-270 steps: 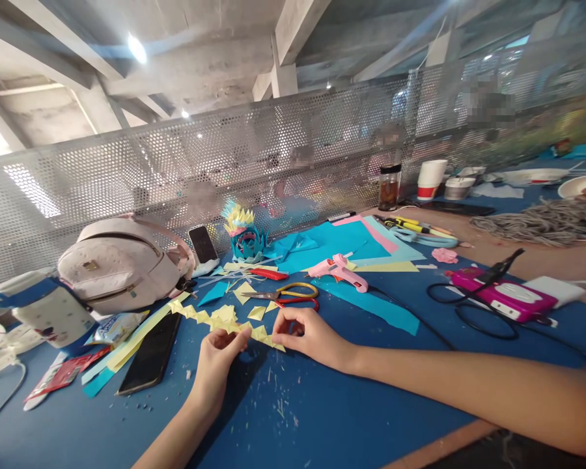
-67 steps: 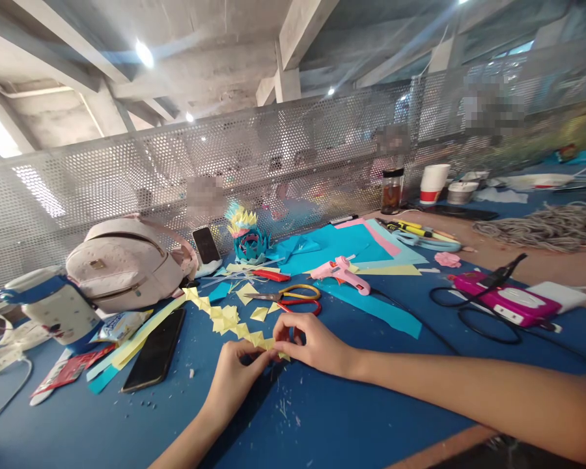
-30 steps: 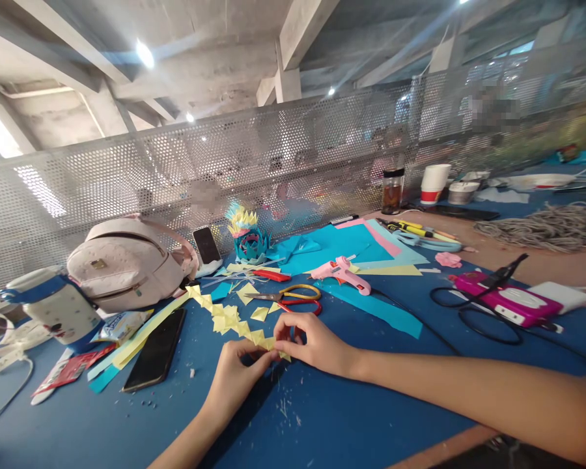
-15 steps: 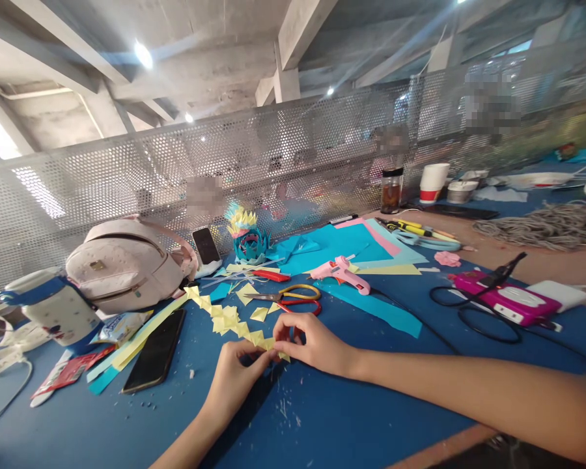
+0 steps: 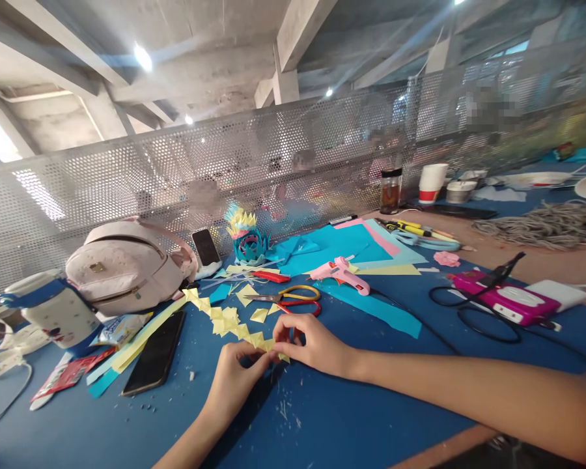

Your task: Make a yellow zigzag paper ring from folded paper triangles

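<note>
A chain of folded yellow paper pieces (image 5: 243, 332) runs diagonally over the blue table toward my fingers. My left hand (image 5: 238, 376) pinches its near end from below. From the right, my right hand (image 5: 315, 345) pinches the same end, fingertips touching those of the left; my fingers partly hide the paper there. Just beyond the hands lie loose yellow paper squares (image 5: 259, 315) and scissors (image 5: 293, 298) with one yellow and one red handle loop. A pink glue gun (image 5: 342, 275) rests behind them on a blue paper strip (image 5: 376, 306).
At the left are a dark phone (image 5: 156, 355), a pink backpack (image 5: 127, 264) and a tumbler (image 5: 53, 312). A folded paper model (image 5: 249, 242) stands behind a red cutter (image 5: 270, 277). Blue paper sheets (image 5: 336, 244) spread at the back. A magenta power strip (image 5: 508, 299) with black cables lies right.
Both hands keep nearly the same pinch on the chain's end. Nothing on the table has visibly moved.
</note>
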`<state>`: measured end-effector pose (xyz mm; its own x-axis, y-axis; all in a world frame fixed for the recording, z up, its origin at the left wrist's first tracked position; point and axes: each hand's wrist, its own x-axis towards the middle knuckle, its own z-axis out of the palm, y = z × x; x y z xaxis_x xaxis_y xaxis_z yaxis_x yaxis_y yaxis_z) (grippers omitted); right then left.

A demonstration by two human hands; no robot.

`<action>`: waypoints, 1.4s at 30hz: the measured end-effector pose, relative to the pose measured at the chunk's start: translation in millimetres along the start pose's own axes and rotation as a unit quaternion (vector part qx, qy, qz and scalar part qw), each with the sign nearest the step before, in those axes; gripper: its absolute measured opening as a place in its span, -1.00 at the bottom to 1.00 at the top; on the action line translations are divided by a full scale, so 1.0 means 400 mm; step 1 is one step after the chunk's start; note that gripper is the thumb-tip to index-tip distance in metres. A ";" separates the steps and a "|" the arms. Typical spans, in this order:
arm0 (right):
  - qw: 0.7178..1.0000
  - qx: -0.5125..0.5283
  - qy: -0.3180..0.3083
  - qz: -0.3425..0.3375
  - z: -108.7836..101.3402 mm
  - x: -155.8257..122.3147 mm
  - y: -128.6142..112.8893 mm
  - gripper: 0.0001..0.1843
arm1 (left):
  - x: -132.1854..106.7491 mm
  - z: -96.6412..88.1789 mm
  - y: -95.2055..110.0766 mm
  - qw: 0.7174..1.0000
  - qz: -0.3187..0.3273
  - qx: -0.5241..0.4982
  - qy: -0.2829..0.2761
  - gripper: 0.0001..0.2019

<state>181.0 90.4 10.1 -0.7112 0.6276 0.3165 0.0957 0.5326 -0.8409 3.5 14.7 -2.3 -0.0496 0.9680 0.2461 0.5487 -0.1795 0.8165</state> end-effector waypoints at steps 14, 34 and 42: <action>1.000 0.011 -0.013 0.003 -0.003 0.001 -0.001 -0.88 | -0.004 0.001 0.001 1.000 0.000 0.009 0.008 -0.75; 1.000 -0.006 -0.018 0.000 -0.001 0.002 0.008 -0.89 | -0.002 0.003 0.002 1.000 0.001 0.009 0.006 -0.73; 1.000 -0.012 -0.017 -0.001 0.000 0.003 0.005 -0.87 | -0.004 0.000 -0.002 1.000 -0.008 0.001 -0.006 -0.72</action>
<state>180.3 92.3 8.8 -0.7347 0.6072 0.3025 0.1115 0.5479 -0.8291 3.1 13.3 -3.5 -0.0482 0.9729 0.2261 0.5502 -0.1630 0.8190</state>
